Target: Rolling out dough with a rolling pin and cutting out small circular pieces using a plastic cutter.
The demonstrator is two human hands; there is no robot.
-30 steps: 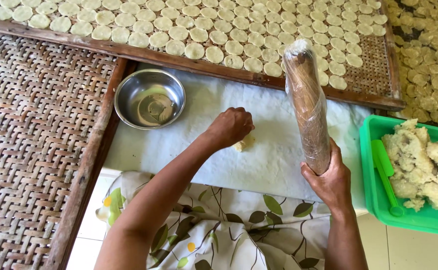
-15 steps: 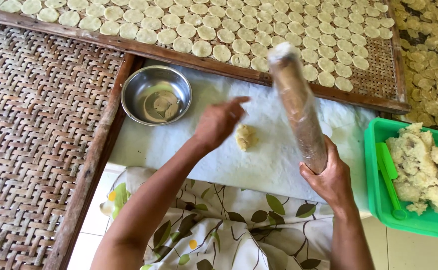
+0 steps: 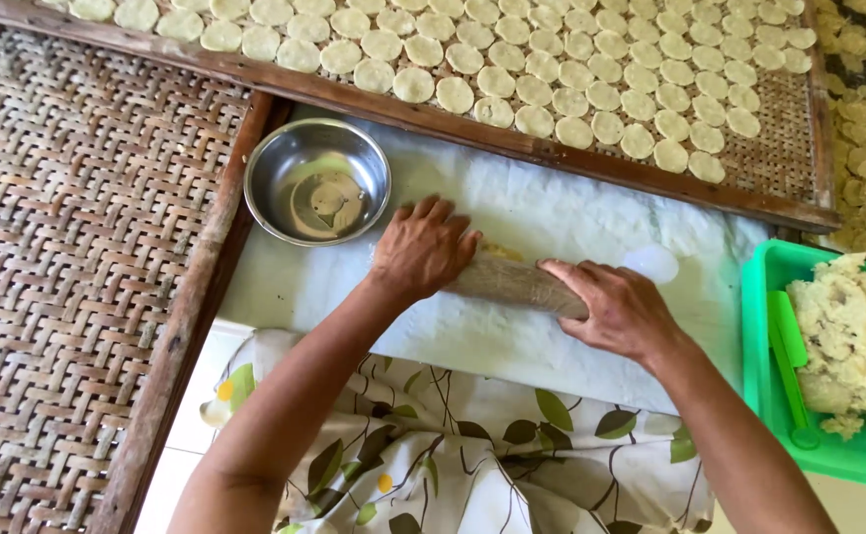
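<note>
A plastic-wrapped rolling pin [image 3: 512, 282] lies flat across a white plastic sheet [image 3: 571, 222]. My left hand [image 3: 421, 247] presses on its left end and my right hand [image 3: 616, 309] presses on its right end. A small lump of pale yellow dough [image 3: 500, 253] peeks out from under the pin between the hands; most of it is hidden.
A steel bowl [image 3: 316, 181] sits left of the hands. A woven tray [image 3: 749, 148] at the back holds several flat dough discs [image 3: 552, 94]. A green tub [image 3: 764, 326] of dough stands at right. An empty woven tray [image 3: 67, 257] lies at left. A leaf-print cloth [image 3: 473, 445] covers my lap.
The rolling pin stood upright in my right hand; it now lies flat on the dough. My left hand moved from beside the dough onto the pin's left end.
</note>
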